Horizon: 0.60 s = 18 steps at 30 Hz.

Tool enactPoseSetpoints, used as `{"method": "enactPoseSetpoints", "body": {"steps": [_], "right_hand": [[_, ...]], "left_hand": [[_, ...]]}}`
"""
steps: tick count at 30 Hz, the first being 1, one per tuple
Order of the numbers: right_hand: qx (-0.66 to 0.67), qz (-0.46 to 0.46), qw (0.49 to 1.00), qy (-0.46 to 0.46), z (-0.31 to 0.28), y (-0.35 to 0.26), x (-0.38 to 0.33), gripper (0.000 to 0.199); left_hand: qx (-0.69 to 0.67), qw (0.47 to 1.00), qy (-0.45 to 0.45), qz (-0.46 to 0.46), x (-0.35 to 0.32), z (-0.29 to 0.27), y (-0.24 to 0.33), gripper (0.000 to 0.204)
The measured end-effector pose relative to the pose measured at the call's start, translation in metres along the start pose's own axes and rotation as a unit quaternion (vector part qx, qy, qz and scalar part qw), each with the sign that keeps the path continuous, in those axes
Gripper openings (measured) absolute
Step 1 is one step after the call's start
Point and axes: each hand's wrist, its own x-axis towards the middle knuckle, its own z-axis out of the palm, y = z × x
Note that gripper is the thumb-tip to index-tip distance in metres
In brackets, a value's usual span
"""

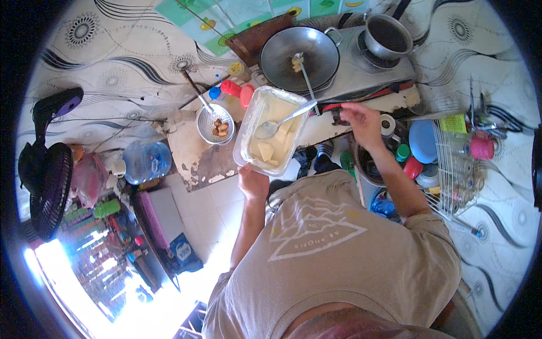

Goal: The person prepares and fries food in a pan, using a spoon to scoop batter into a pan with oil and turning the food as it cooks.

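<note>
My left hand [254, 182] grips the near end of a white rectangular plastic tub [245, 125], held tilted over the counter edge. In it are pale creamy batter, several pale yellow chunks [265, 151] and a metal spoon [269, 129] with its handle over the right rim. My right hand [364, 125] is at the stove's front edge, fingers stretched toward its red and black front strip; contact is unclear. A dark wok [276, 59] sits on the stove [349, 78], with a long-handled ladle [307, 82] and small yellowish pieces inside. A metal strainer [206, 125] holds browned fried pieces [220, 127].
A saucepan [387, 38] of dark liquid stands on the right burner. Red-capped bottles [237, 90] are behind the tub. A dish rack [451, 164] and a blue lid [422, 141] lie right. A water jug [148, 162] and a black fan [51, 181] are left.
</note>
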Motion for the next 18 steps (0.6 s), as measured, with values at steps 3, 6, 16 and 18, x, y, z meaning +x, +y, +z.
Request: {"method": "enactPoseSetpoints", "body": {"steps": [3, 6, 16, 18], "right_hand": [[0.041, -0.052, 0.998, -0.021, -0.010, -0.023, 0.045, 0.018], [0.082, -0.120, 0.989, -0.013, -0.003, -0.067, 0.071, 0.019], [-0.157, -0.327, 0.932, 0.025, 0.067, -0.155, 0.030, 0.021], [-0.153, -0.344, 0.926, 0.023, 0.082, -0.151, 0.027, 0.023]], "left_hand": [[0.036, 0.999, -0.013, -0.008, 0.006, 0.023, -0.004, 0.066], [0.037, 0.999, 0.022, -0.007, 0.014, 0.021, -0.015, 0.065], [0.110, 0.984, -0.119, -0.074, 0.063, 0.050, 0.014, 0.083], [0.115, 0.980, -0.141, -0.083, 0.070, 0.046, 0.024, 0.083]]}}
